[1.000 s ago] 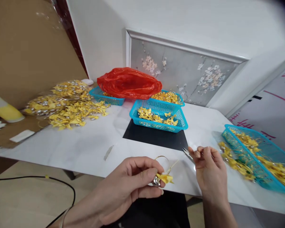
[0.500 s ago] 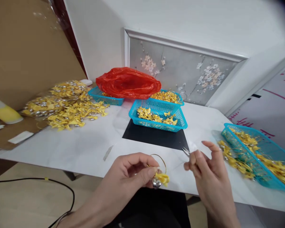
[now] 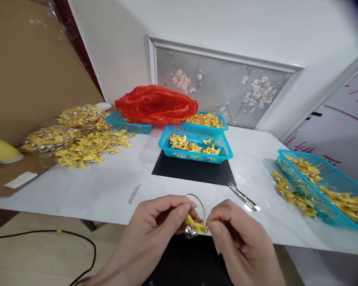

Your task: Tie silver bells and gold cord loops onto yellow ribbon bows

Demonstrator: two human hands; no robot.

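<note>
Pinched between the thumb and fingers of my left hand is a yellow ribbon piece with silver bells under it and a thin gold loop rising above. My right hand is closed at the ribbon's right end, thumb and index finger together at its tip. Small metal scissors lie on the white table, just beyond my right hand. A blue basket holding yellow pieces stands on a black sheet farther back.
Yellow belled pieces are heaped at the left. A red plastic bag rests over blue baskets at the back. Another blue basket stands at the right, with loose pieces beside it. A framed floral panel leans behind.
My right hand has let go of the scissors, which now lie on the table, and has moved left to the ribbon. The view has shifted slightly.
</note>
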